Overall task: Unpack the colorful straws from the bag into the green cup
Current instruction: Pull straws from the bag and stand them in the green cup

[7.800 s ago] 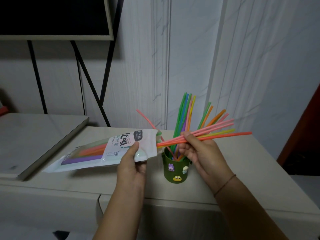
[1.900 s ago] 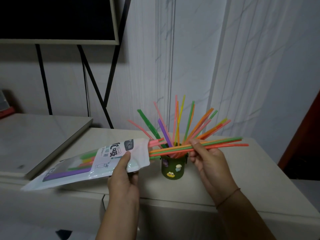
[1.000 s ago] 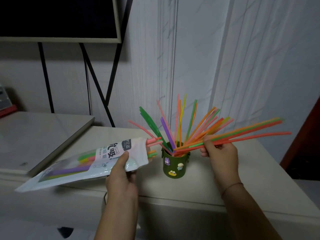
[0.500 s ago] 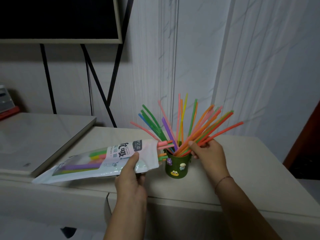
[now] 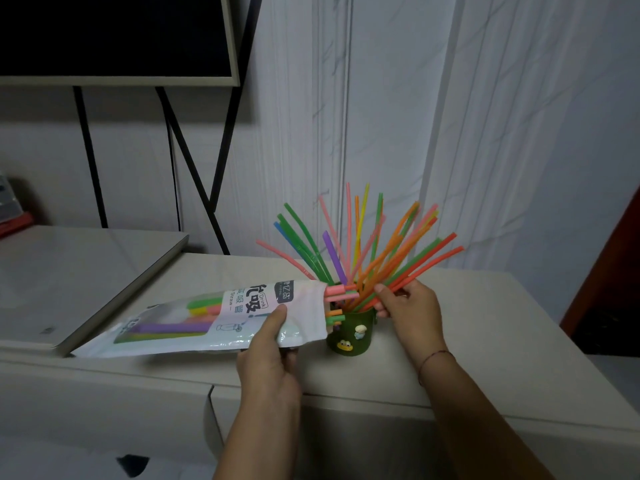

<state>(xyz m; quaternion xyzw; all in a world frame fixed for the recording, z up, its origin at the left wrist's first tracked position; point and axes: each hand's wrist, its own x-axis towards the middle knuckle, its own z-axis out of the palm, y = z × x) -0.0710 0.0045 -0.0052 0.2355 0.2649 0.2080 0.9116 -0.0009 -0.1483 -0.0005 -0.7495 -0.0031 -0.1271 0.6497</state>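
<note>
A small green cup [image 5: 353,336] with cartoon stickers stands on the beige cabinet top, with several colorful straws [image 5: 360,244] fanned out of it. My left hand [image 5: 273,348] grips the white straw bag [image 5: 221,320] near its open mouth, which points at the cup. Several straws show through the bag, and a few ends [image 5: 337,294] stick out of its mouth. My right hand [image 5: 408,306], just right of the cup, pinches a bundle of orange and green straws [image 5: 426,261] whose lower ends sit in the cup.
The beige cabinet [image 5: 467,341] stretches right of the cup. A lower grey surface [image 5: 76,271] adjoins it at the left. Behind, a dark screen [image 5: 110,36] stands on black metal legs [image 5: 194,168] against the white wall.
Over the last second my right hand swung its bundle from nearly level to steeply tilted and lowered the ends into the cup. The bag has barely moved in my left hand.
</note>
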